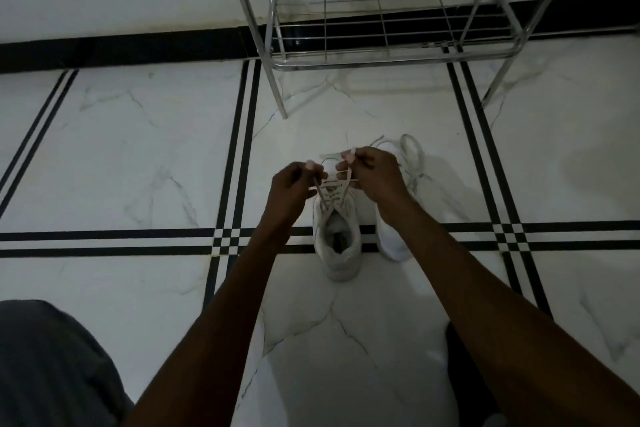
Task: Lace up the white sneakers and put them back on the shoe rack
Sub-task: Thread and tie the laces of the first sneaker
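Two white sneakers stand side by side on the marble floor, heels toward me. The left sneaker [337, 243] has its lace [329, 190] crossed through the eyelets. My left hand [294, 189] pinches one end of that lace, pulled out to the left. My right hand [375, 175] pinches the other end above the shoe's toe. The right sneaker [393, 241] lies mostly under my right forearm; its tied lace loops [412, 152] show beyond my hand. The metal shoe rack [388, 59] stands just past the shoes, its shelves bare.
Black double lines cross the white floor tiles. A white wall with a black skirting strip [121, 48] runs behind the rack. My grey-clad knee [52, 364] fills the bottom left corner, and a dark shape [464, 357] sits under my right forearm.
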Tool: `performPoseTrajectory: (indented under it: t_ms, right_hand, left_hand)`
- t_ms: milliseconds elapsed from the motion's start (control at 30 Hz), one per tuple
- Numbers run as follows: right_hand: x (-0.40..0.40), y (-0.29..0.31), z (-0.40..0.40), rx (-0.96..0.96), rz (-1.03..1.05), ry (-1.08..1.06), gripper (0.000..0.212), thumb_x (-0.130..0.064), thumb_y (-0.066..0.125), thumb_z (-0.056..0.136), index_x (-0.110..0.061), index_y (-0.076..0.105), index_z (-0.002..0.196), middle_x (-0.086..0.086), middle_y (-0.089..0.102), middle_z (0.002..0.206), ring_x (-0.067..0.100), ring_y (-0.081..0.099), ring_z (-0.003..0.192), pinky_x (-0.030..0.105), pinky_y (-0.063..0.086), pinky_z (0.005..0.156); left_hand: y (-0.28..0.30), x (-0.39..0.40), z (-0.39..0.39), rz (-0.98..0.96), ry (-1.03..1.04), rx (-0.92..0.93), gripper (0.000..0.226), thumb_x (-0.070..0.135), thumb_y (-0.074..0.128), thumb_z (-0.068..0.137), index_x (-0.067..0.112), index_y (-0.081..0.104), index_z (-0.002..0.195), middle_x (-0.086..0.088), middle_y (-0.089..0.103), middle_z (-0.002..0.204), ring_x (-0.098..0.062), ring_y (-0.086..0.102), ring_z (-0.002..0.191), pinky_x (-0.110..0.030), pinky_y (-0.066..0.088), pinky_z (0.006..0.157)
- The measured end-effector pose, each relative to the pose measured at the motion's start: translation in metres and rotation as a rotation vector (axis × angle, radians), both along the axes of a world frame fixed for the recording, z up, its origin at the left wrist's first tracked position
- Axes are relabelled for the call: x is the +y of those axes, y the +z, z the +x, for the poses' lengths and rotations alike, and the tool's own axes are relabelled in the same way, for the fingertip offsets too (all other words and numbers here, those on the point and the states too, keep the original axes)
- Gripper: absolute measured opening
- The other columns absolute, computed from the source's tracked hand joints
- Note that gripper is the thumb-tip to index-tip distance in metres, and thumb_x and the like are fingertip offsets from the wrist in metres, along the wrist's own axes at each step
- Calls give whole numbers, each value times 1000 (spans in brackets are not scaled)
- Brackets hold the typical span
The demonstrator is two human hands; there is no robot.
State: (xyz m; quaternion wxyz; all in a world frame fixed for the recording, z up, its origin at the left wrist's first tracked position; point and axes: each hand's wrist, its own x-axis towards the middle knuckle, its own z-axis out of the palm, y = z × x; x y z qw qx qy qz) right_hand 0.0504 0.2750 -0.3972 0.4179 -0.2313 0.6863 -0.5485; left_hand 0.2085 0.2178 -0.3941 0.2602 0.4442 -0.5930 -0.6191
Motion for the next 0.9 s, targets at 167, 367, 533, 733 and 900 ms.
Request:
performPoseTrajectory:
  t_ms: [167, 367, 533, 733, 900]
  right_hand:
    - [-9, 20, 2, 318, 32, 313, 18, -15, 60, 94, -6, 74, 101, 10, 75, 84, 8, 67, 57, 19, 52, 56]
    - [-2, 46, 9, 366, 82, 690, 20, -30, 62, 92, -15, 74, 95, 7, 74, 87, 14, 71, 78, 27, 55, 74]
    - [1, 43, -11, 563, 95, 664, 35, -48, 63, 87, -17, 72, 72, 6, 74, 75, 23, 69, 70, 39, 54, 69]
    - [7, 40, -27, 632, 98, 515, 14, -16, 83, 73, -9, 80, 85, 8, 77, 79, 20, 73, 62, 41, 63, 67]
    - [6, 23, -15, 850, -45, 243, 5, -15, 80, 70, -17, 78, 75, 0, 76, 73, 10, 67, 64, 36, 60, 68]
  left_hand:
    - [30, -15, -5, -213, -26, 82, 29, 24, 47, 106, 2, 61, 118, -9, 74, 92, -21, 72, 95, -33, 58, 85]
    - [32, -20, -8, -263, -156, 42, 29, 29, 51, 104, 6, 69, 105, -9, 74, 95, -16, 71, 88, -30, 57, 72]
    - [10, -11, -3, -104, -195, -82, 52, 42, 30, 108, 7, 68, 110, -5, 75, 93, -4, 72, 84, -21, 52, 80]
    - [3, -3, -10, -7, -112, -84, 35, 36, 46, 104, 7, 62, 116, -7, 73, 92, -4, 69, 83, -12, 47, 71]
    - [0, -3, -9, -4, -62, -70, 25, 25, 56, 100, 4, 66, 110, -9, 74, 98, -7, 70, 88, -13, 48, 73]
